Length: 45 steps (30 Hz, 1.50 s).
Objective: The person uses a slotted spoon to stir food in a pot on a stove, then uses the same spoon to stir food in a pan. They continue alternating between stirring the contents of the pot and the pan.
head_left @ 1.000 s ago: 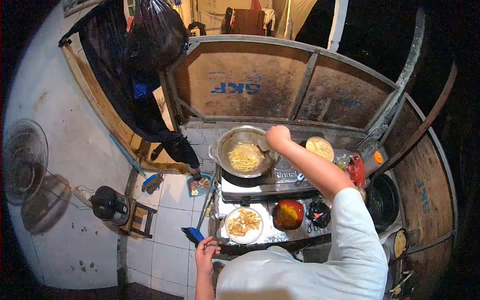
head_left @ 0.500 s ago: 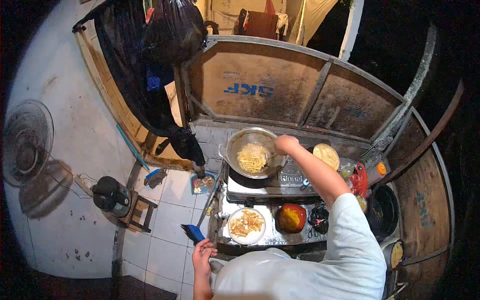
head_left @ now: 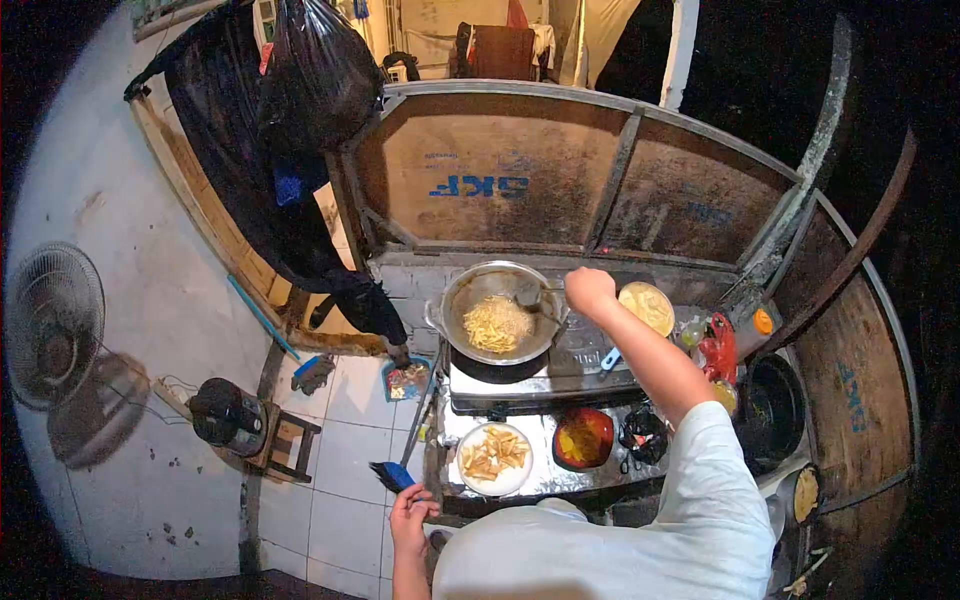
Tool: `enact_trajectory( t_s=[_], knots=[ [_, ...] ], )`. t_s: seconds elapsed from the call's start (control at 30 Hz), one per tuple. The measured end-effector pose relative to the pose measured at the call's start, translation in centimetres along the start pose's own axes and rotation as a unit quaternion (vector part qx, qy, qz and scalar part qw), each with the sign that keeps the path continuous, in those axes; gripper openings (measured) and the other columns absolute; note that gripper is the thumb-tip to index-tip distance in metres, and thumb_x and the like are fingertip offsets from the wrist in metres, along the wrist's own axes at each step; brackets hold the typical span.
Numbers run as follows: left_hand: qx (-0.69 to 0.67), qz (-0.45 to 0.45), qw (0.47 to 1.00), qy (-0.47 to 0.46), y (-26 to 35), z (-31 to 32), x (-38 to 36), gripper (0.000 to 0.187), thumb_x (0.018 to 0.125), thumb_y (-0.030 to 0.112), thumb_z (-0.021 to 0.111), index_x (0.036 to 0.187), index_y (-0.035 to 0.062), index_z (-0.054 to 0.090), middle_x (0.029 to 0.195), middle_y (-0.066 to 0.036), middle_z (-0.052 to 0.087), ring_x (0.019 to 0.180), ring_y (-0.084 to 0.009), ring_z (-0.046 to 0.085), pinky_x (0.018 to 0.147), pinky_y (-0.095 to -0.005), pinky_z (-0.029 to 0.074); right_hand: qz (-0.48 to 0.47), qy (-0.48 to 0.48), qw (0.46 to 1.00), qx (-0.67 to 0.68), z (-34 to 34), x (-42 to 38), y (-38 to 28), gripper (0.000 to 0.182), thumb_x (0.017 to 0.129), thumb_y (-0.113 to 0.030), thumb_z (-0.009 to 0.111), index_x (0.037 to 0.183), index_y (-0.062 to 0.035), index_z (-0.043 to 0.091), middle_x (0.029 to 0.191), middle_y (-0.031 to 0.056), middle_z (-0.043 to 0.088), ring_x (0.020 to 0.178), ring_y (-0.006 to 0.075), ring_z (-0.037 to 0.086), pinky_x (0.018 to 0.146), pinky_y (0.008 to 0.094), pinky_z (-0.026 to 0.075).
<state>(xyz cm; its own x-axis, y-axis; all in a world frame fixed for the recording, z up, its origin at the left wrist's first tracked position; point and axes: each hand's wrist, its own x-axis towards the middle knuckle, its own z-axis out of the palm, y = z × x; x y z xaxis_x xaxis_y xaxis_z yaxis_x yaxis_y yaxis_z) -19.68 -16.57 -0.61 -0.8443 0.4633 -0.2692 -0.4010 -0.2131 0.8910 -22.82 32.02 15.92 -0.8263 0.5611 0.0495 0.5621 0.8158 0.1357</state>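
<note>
A metal wok (head_left: 455, 296) with pale yellow potato strips (head_left: 497, 325) sits on a steel gas stove (head_left: 540, 372). My right hand (head_left: 590, 291) is closed around the handle of a ladle (head_left: 531, 294), whose bowl hangs over the wok's far right side. Low down, my left hand (head_left: 412, 513) rests at the counter's front edge, fingers loosely curled and holding nothing. A white plate of fried strips (head_left: 493, 457) stands on the counter just above that hand.
A red bowl (head_left: 583, 439) of orange stuff sits right of the plate. A yellow-filled bowl (head_left: 646, 306), red bag (head_left: 714, 347) and black pot (head_left: 769, 408) crowd the right. Brown board panels (head_left: 500, 180) wall the stove. A fan (head_left: 50, 325) stands far left.
My right hand moved right and back from over the wok, lifting the ladle to the wok's far right side. My left hand stays at the counter edge. The view shifted slightly.
</note>
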Motion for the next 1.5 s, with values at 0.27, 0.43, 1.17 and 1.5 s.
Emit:
enact_trajectory(
  t_s=[0.27, 0.43, 1.17, 1.5],
  knots=[
    [0.006, -0.016, 1.000, 0.019, -0.1, 0.5, -0.5, 0.034, 0.083, 0.000, 0.051, 0.117, -0.0020, 0.051, 0.099, -0.012, 0.057, 0.077, -0.0178, 0.061, 0.067, -0.0284, 0.051, 0.030, -0.010, 0.999, 0.019, 6.4, -1.8, -2.5, 0.019, 0.079, -0.013, 0.053, 0.081, -0.0088, 0.071, 0.084, 0.0137, 0.069, 0.078, 0.0291, 0.068, 0.066, 0.0399, 0.055],
    [-0.001, -0.016, 0.999, 0.028, -0.5, 0.6, -0.9, 0.032, 0.084, 0.001, 0.053, 0.116, -0.0015, 0.051, 0.097, -0.011, 0.058, 0.077, -0.0180, 0.061, 0.068, -0.0288, 0.051, 0.084, -0.091, 0.981, 0.148, 10.8, -1.4, -3.6, 0.024, 0.080, -0.010, 0.053, 0.096, -0.0030, 0.069, 0.098, 0.0190, 0.066, 0.092, 0.0349, 0.065, 0.078, 0.0438, 0.053],
    [0.019, -0.008, 1.000, 0.013, -0.2, 1.1, -0.7, 0.034, 0.082, 0.000, 0.052, 0.117, -0.0016, 0.051, 0.100, -0.012, 0.057, 0.078, -0.0179, 0.061, 0.067, -0.0280, 0.051, -0.002, 0.006, 0.992, 0.126, 8.1, -8.8, -2.4, 0.023, 0.076, -0.007, 0.051, 0.095, -0.0085, 0.064, 0.084, 0.0204, 0.064, 0.081, 0.0374, 0.064, 0.069, 0.0465, 0.052],
    [0.005, -0.005, 1.000, 0.001, -0.3, 1.0, -0.4, 0.035, 0.084, 0.001, 0.052, 0.118, -0.0027, 0.049, 0.100, -0.013, 0.057, 0.077, -0.0174, 0.061, 0.066, -0.0276, 0.050, 0.062, -0.006, 0.988, 0.143, 2.6, -15.4, -1.6, 0.022, 0.073, -0.007, 0.053, 0.093, -0.0054, 0.063, 0.088, 0.0223, 0.062, 0.081, 0.0392, 0.063, 0.069, 0.0475, 0.052]
  ],
)
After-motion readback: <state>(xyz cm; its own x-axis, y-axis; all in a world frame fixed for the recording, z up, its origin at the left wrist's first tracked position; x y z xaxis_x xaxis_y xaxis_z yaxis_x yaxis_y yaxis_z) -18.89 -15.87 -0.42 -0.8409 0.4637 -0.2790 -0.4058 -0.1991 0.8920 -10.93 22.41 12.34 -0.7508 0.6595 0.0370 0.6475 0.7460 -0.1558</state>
